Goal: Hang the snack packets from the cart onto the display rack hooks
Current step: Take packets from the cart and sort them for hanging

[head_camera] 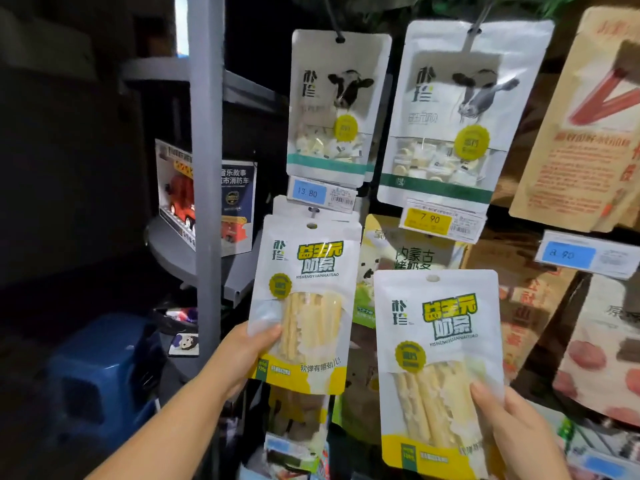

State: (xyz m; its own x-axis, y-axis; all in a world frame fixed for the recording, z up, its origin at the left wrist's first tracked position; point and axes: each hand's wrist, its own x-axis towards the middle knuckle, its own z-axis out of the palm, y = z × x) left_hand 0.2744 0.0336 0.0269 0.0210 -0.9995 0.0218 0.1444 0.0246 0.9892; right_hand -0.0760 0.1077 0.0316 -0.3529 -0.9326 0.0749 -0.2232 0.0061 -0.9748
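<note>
The grey upright post (207,168) is standing just left of the working area.

The left hand (249,355) is gripping the left milk-stick packet (304,306) at its lower left edge. Its fingers (272,332) are curling round the edge, with the thumb on the front. The packet's hang hole is sitting just below the tip of the hook (313,211), in front of like packets already hanging there. Whether the hole is threaded cannot be told.

- Risk: if it is not on, letting go will be dropping the packet.
- Risk: a grip this low is leaving the top free to bend, so the hole may be sliding past the tip.
- Risk: pushing upward may be knocking the 13.80 price tag (322,194) just above.

The right milk-stick packet (440,341) is being held in the air, clear of any hook and just right of the first. The right hand (512,427) is pinching its lower right part, thumb on the front.

- Risk: with both hands occupied, neither is free to steady the hook or catch a slip.
- Risk: the one-corner hold may be letting this packet twist.
</note>
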